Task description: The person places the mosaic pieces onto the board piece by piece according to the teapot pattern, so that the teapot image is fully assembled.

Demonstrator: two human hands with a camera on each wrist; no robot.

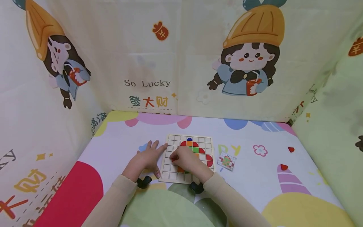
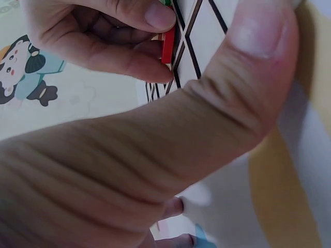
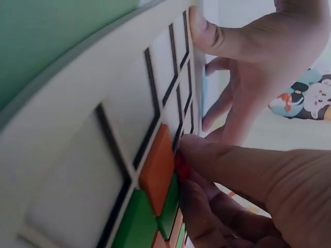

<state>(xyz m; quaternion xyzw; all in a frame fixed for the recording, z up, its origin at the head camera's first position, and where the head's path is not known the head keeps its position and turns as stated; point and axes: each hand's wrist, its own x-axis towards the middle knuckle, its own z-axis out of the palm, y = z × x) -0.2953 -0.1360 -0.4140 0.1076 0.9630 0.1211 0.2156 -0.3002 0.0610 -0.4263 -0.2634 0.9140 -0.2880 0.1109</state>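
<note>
A wooden grid board (image 1: 170, 178) lies on the patterned table cover, partly filled with coloured pieces. My left hand (image 1: 146, 158) has its fingers spread, with thumb and fingertips at the board's left edge. Over the board's left-middle squares, my right hand (image 1: 187, 158) pinches a small red piece (image 3: 181, 166) between thumb and fingers, close against the grid. Beside that piece in the right wrist view sit an orange square (image 3: 156, 168) and a green square (image 3: 133, 221). A blue piece (image 1: 189, 139) tops the pattern, with red curved pieces (image 1: 209, 160) on the right; my right hand hides part of it.
Right of the board lies a small printed card (image 1: 227, 161) showing a coloured grid pattern. Farther right are two loose red pieces, one upper (image 1: 291, 149) and one lower (image 1: 284, 167). Printed cloth walls (image 1: 193, 63) stand behind and at both sides.
</note>
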